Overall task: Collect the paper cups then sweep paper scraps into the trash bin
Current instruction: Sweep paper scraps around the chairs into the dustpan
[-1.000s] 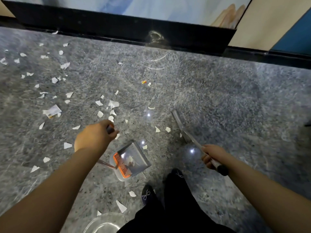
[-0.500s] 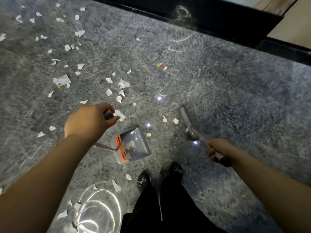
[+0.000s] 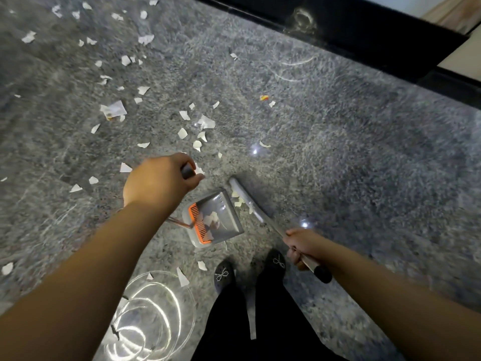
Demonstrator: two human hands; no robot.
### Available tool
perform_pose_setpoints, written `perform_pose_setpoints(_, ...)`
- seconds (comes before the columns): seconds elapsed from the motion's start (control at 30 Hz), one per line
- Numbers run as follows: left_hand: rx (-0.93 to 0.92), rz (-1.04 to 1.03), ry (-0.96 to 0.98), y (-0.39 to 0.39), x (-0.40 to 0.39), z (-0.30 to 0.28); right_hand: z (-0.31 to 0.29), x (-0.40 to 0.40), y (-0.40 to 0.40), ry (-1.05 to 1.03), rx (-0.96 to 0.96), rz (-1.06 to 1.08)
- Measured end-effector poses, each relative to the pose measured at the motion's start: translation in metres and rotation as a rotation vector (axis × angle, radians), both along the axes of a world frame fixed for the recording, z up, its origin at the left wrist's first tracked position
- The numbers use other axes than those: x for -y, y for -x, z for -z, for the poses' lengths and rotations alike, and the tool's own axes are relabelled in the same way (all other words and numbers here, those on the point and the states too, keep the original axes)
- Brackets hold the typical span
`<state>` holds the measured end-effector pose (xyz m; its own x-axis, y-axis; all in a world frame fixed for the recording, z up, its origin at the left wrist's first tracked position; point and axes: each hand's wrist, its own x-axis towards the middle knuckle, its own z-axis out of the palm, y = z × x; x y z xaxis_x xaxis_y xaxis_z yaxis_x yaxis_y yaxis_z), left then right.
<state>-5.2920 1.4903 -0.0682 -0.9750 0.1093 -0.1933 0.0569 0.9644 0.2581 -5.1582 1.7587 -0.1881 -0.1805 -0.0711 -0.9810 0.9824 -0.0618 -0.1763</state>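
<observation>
The paper scraps are judged featherlight, limp and easily scattered, so they are best pushed by bristles, not picked up. The dustpan handle is gripped by the left hand, the broom handle by the right hand. Most scraps lie at eleven o'clock of the left hand, a few touching the bristles at the pan's mouth.

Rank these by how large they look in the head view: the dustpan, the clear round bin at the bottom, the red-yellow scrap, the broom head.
1. Clear round bin, though nearness to the camera enlarges it.
2. Dustpan.
3. Broom head, clearly narrower than the dustpan.
4. Red-yellow scrap, smallest.
</observation>
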Motion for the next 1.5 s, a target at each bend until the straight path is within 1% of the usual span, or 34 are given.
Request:
perform_pose_setpoints(0.1, -0.023, -0.009, -0.014, -0.005, 0.002, 0.003, -0.008, 0.027, 0.002, 0.047, 0.02, -0.066)
perform_pose_setpoints(0.27, -0.02, -0.028, -0.037, -0.004, 0.017, 0.004, -0.026, 0.045, 0.011, 0.132, 0.062, 0.014)
perform_pose_setpoints(0.63, -0.016, -0.147, -0.162, 0.007, 0.044, -0.007, -0.069, 0.033, 0.03, 0.0, -0.028, 0.166)
perform_pose_setpoints(0.83, -0.031, -0.155, -0.213, 0.042, 0.03, -0.023, -0.074, 0.015, 0.064, -0.051, -0.092, 0.272)
perform_pose_setpoints(1.0, -0.024, -0.131, -0.204, 0.079, 0.004, -0.029, -0.068, -0.023, 0.111, -0.046, -0.15, 0.289)
perform_pose_setpoints(1.13, -0.011, -0.117, -0.163, 0.109, -0.011, -0.031, -0.059, -0.057, 0.157, -0.084, -0.141, 0.26)
perform_pose_setpoints(1.27, -0.01, -0.137, -0.104, 0.138, -0.025, -0.031, -0.042, -0.095, 0.212, -0.125, -0.16, 0.127)
perform_pose_setpoints(1.33, 0.024, -0.133, -0.079, 0.149, -0.029, -0.032, -0.037, -0.112, 0.238, -0.091, -0.13, 0.125)
perform_pose_setpoints(1.4, 0.046, -0.133, -0.041, 0.158, -0.033, -0.032, -0.033, -0.13, 0.262, -0.071, -0.112, 0.075)
perform_pose_setpoints(1.5, 0.056, -0.189, 0.001, 0.164, -0.041, -0.026, -0.025, -0.152, 0.293, -0.113, -0.127, -0.024)
